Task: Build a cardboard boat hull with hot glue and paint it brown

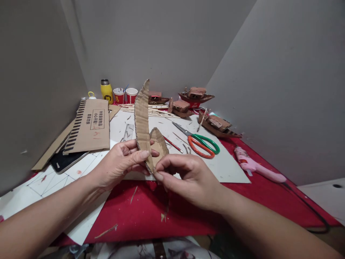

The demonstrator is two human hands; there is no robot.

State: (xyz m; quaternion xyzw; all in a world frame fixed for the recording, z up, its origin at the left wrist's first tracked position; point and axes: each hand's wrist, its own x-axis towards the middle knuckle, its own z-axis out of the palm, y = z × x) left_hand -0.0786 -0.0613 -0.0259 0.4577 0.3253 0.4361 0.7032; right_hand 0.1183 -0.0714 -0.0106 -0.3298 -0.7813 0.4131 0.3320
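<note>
Over the red table point(140, 216), I pinch the pointed cardboard strip point(142, 118) between both hands, left hand point(118, 163) clamped on its middle, right hand point(188, 180) closed on its lower tip, long axis near upright, scissors point(202, 144) lying beyond.

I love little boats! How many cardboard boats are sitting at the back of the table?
4. One small boat sits behind the held cardboard strip, one beside it, one farthest back, and one long boat nearest the scissors. More may be hidden.
</note>
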